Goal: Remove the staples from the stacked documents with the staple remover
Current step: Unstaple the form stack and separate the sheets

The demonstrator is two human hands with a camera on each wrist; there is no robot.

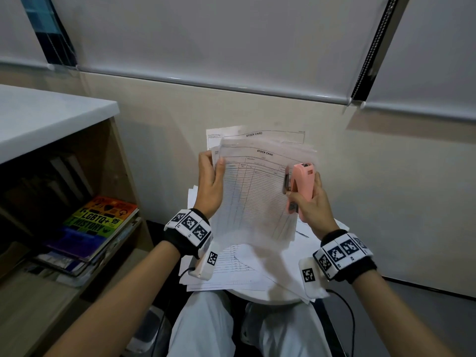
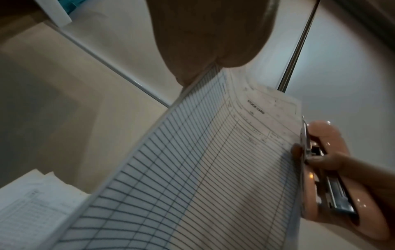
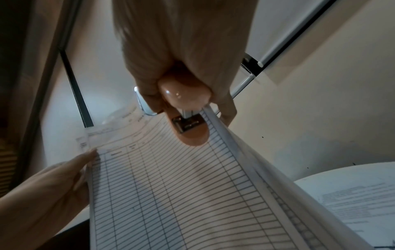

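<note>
Left hand [image 1: 210, 184] grips the left edge of the papers [image 1: 257, 191], held up; right hand [image 1: 309, 202] grips the pink remover [image 1: 301, 184] at their right edge.

The fingers of the left hand [image 1: 210, 185] lie behind the stacked documents [image 1: 257, 191], so only the thumb shows on the front sheet, and the handwriting in the form's cells is too small to read. The pink staple remover [image 1: 300, 188] is partly wrapped by the right hand [image 1: 311, 206], and whether a staple sits at its metal tip cannot be told. The round tabletop [image 1: 270, 298] is almost wholly covered by loose papers [image 1: 231, 269], only its near edge showing, and motion blur smears the lower edge of the held sheets.
</note>
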